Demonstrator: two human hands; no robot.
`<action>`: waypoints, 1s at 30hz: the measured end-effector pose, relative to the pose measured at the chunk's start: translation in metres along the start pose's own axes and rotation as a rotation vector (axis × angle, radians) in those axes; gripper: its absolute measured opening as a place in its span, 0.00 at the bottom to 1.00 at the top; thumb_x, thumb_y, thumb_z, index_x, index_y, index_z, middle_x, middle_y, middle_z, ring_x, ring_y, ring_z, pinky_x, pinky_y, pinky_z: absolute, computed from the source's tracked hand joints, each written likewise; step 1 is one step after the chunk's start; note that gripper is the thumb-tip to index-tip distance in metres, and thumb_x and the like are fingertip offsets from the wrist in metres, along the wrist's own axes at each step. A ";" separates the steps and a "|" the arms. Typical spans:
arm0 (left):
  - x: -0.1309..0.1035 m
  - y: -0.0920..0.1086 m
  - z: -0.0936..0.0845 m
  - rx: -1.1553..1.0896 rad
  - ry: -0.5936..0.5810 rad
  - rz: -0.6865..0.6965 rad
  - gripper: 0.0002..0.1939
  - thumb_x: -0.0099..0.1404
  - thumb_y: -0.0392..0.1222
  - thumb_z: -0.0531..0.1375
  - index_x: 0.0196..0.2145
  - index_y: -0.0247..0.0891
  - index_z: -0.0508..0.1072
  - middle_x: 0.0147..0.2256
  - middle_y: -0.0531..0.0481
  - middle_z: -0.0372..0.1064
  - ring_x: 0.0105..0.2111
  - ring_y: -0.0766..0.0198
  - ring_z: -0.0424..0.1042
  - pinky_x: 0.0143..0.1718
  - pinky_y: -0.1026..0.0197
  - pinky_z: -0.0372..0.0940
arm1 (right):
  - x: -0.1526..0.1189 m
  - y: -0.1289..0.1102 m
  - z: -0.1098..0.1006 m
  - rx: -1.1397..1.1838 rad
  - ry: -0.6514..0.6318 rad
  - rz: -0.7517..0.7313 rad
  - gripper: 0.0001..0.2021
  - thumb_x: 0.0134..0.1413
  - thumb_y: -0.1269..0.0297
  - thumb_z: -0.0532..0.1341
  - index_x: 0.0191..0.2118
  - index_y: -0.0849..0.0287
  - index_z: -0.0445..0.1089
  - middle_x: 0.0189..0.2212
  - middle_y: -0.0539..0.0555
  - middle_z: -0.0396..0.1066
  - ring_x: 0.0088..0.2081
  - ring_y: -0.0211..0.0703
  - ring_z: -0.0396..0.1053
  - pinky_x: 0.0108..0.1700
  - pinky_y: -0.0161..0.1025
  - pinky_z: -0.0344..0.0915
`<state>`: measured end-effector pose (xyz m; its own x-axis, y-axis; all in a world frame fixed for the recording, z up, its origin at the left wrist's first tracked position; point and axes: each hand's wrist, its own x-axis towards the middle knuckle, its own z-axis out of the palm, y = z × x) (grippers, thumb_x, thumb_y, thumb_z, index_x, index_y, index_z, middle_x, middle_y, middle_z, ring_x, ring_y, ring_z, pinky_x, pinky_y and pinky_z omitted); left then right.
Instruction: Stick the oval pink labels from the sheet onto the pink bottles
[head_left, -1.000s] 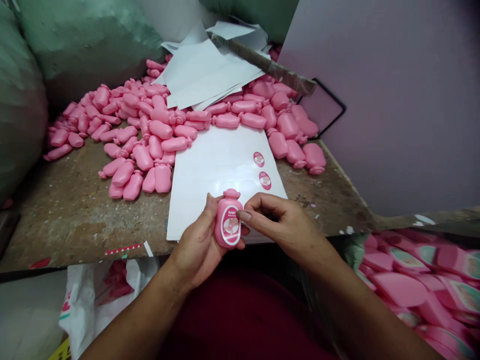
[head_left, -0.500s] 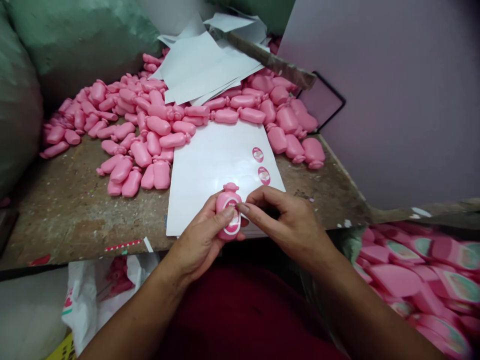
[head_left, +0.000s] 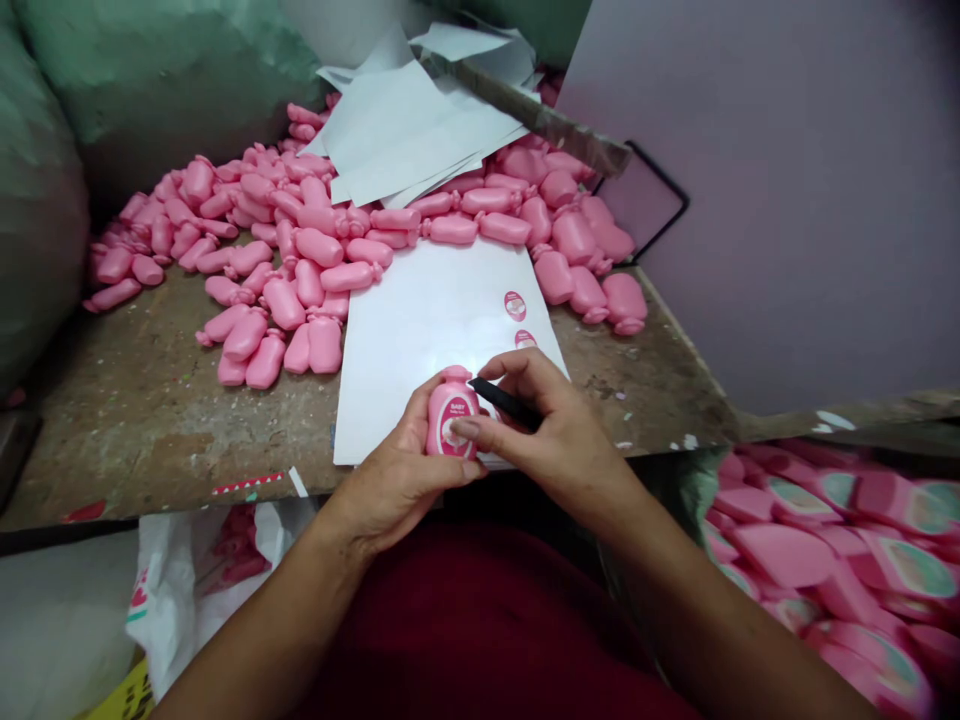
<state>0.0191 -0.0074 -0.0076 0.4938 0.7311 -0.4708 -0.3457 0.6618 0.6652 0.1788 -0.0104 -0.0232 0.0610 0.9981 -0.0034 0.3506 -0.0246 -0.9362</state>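
Note:
Upright in my left hand (head_left: 401,475) is a small pink plastic bottle (head_left: 437,425), gripped around its lower part. An oval sticker (head_left: 457,408) with a dark pink top lies on the bottle's front. My right hand (head_left: 566,430) is closed on a slim black pointed tool (head_left: 511,402), whose tip points at the bottle's shoulder. The right thumb presses on the sticker. Behind both hands lies a white sheet (head_left: 405,330) bearing oval stickers (head_left: 514,306) on its right side; the lower one is partly covered by my right hand.
A heap of pink bottles (head_left: 285,300) spreads across the wooden table (head_left: 150,400), with loose white papers (head_left: 412,130) on top. Green sacks (head_left: 172,90) stand behind. Larger labelled pink bottles (head_left: 810,560) fill a sack at lower right. A white plastic bag (head_left: 169,570) hangs at lower left.
The black tool now shows, pointing left from my right hand. My right thumb has moved onto the sticker, and the left thumb has slid down to the bottle's base.

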 end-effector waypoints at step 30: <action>0.018 0.112 -0.116 1.969 0.687 0.195 0.27 0.69 0.47 0.49 0.61 0.31 0.63 0.52 0.31 0.68 0.52 0.38 0.68 0.48 0.43 0.64 | 0.009 0.036 -0.036 -0.516 -0.002 -0.027 0.10 0.63 0.60 0.54 0.39 0.56 0.71 0.28 0.54 0.76 0.28 0.46 0.71 0.32 0.40 0.59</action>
<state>-0.1033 0.0992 -0.0096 0.0978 0.9884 -0.1163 0.9918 -0.0871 0.0934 0.2255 -0.0039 -0.0439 0.0439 0.9989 0.0166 0.7675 -0.0231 -0.6406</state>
